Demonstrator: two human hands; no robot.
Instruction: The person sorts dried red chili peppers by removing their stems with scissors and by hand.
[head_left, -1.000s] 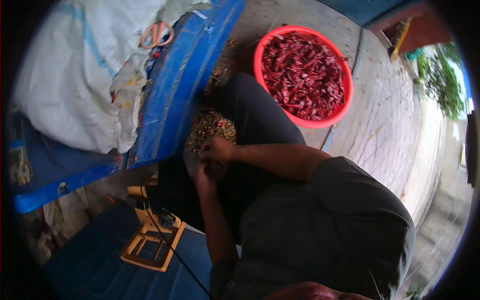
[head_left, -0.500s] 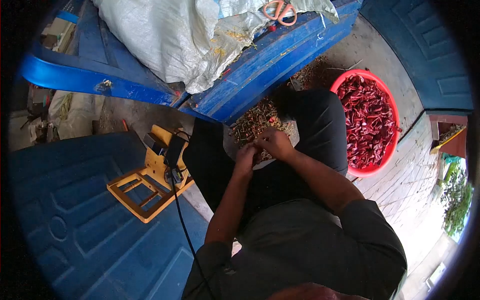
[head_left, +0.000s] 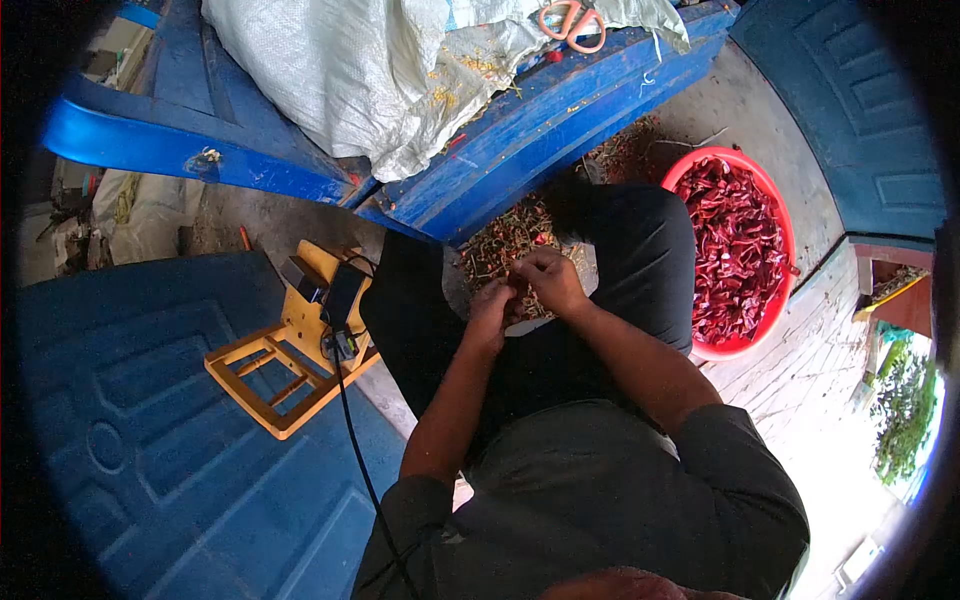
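Note:
My left hand (head_left: 490, 308) and my right hand (head_left: 549, 279) are close together between the knees, fingers of both bent inward. Something small and dark reddish shows between the fingertips, too small to name. Beneath them lies a pile of dry stems and red bits (head_left: 505, 240) on a pale sheet or tray. Right of the knee stands a red basin (head_left: 787, 215) holding many dark red dried chilies (head_left: 728, 250).
Ahead is a blue metal frame (head_left: 560, 110) with a white woven sack (head_left: 330, 70) and pink-handled scissors (head_left: 572, 24) on it. At left, a wooden stand (head_left: 285, 385) carries a device with a black cable (head_left: 362, 450). Blue panels (head_left: 130, 400) lie beyond.
The view has shifted slightly. My hands remain close together, with a small change in finger position; a dark reddish bit now shows more clearly between them.

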